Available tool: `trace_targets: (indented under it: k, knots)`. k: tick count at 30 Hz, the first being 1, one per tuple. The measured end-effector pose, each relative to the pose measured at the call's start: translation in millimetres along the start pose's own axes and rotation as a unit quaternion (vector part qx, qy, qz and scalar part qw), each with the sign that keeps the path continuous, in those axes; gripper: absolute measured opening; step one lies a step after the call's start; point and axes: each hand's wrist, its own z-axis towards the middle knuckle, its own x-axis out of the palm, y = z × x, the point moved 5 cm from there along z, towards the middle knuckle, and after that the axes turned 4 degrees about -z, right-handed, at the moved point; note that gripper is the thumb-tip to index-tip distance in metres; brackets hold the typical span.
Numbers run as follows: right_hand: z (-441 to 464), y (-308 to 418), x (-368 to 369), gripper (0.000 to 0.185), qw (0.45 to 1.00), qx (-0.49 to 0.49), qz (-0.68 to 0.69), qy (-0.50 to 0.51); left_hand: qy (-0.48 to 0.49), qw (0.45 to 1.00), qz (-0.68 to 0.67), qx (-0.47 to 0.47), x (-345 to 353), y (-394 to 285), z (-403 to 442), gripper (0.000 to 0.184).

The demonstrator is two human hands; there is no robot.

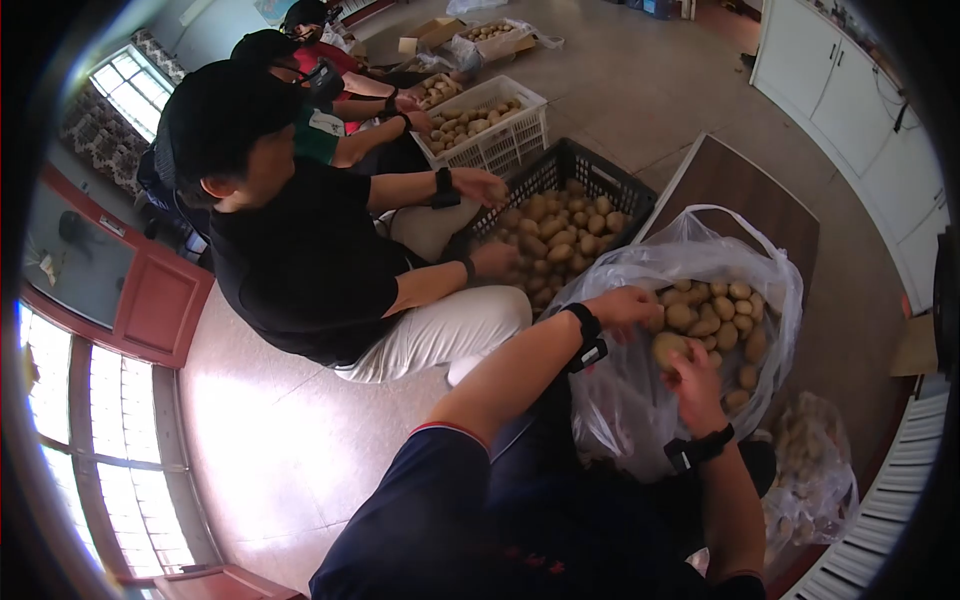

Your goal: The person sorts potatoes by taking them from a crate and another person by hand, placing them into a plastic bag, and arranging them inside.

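Note:
A clear plastic bag [625, 420] stands with its mouth spread wide, potatoes [722, 310] piled inside. Over its left part my left hand [622, 306] has its fingers curled round a potato [655, 319]. My right hand [698, 388] is closed on a larger, yellowish potato [669, 350] at the near side of the pile. Both hands are inside the mouth of the bag, close to each other. Each wrist wears a dark strap with a small box.
Beside me a person in black [290, 250] has both hands at a black crate [640, 190] of potatoes. Beyond are a white crate [520, 150] and more people. A brown board [735, 185] lies behind my bag. Another filled bag [810, 460] stands at right.

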Motion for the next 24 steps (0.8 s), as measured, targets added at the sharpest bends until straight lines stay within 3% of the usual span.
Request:
trace_targets:
  k: [4,6,13,18,24]
  knots:
    - [9.2,6.7,24.0,0.041,0.999,-0.013,0.04,0.025,0.037,0.997,-0.056,-0.038,9.7,-1.6,-9.8,0.053]
    - [18.6,0.2,30.8,0.044,0.996,-0.037,0.063,0.046,0.158,0.983,-0.093,-0.009,16.4,-3.5,-9.6,0.05]
    - [21.8,-4.8,29.6,0.045,0.999,-0.029,0.016,0.026,0.18,0.978,-0.101,0.016,11.9,-4.2,-13.8,0.052]
    - [20.3,-22.4,6.3,0.04,0.999,-0.036,-0.028,-0.019,0.053,0.992,-0.109,0.018,-2.7,-12.5,-15.7,0.053]
    - [11.1,-44.3,-33.1,0.038,0.991,-0.037,-0.107,-0.076,-0.01,0.981,-0.194,0.018,-37.8,8.8,0.8,0.047]
